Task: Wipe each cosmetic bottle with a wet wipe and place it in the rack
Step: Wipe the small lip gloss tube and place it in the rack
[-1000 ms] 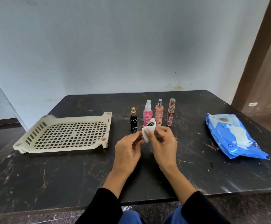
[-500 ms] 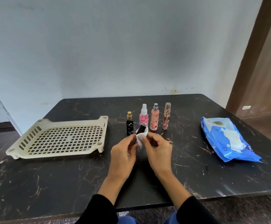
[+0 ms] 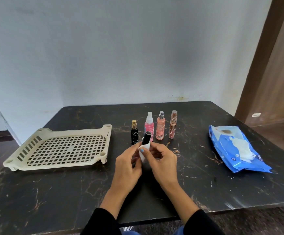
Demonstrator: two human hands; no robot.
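My left hand (image 3: 129,164) grips the black bottle (image 3: 146,139) by its base, tilted, just right of the rack (image 3: 59,148) — my right hand (image 3: 161,160) pinches the wet wipe (image 3: 143,152) round it, so every side gets rubbed.

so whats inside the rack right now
Nothing shows in the rack: only its bare grid floor. No part of it is covered. Four bottles stand on the table beside it; a fifth is in the hands.
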